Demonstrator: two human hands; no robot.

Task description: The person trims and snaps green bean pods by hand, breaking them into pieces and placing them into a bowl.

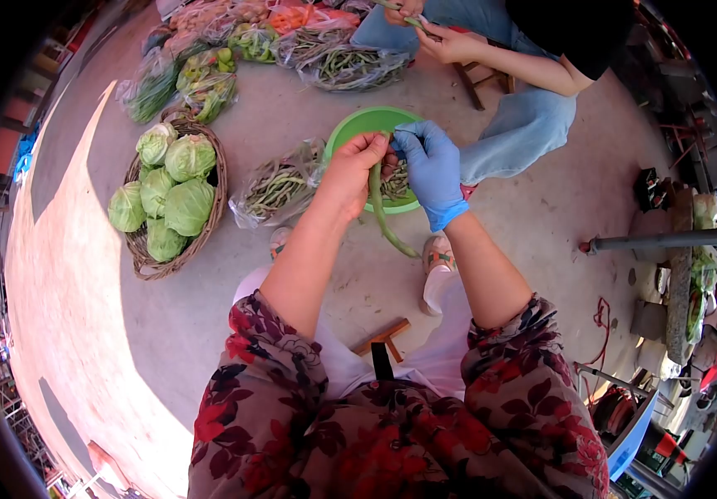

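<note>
Thumb [371, 150] and fingers of the bare left hand [347, 173] are pinched together on the upper end of a long green bean [380, 209], at the centre of the view, seen from above. The right hand [432, 169] wears a blue glove [443, 208]; its fingertips are drawn close together right beside the bean's top, and whether they grip it too cannot be told. The bean hangs downward in a curve, its lower tip reaching past the near rim of a round green basin [343, 133]. More beans [396, 185] lie inside the basin, partly hidden by the hands.

Just left of the basin, a clear plastic bag [246, 214] holds more green beans. Farther left, a brown woven basket [220, 179] is piled with pale green cabbages [188, 206]. Beyond, bagged vegetables [350, 66] sit on the concrete floor [292, 100].

At upper right sits another person in blue jeans [512, 133], one hand [452, 46] near another bean [413, 22]. Nearest the camera are the wearer's flowered sleeves [263, 370], pale trousers [342, 358] and, between the legs, part of something wooden [385, 334].
</note>
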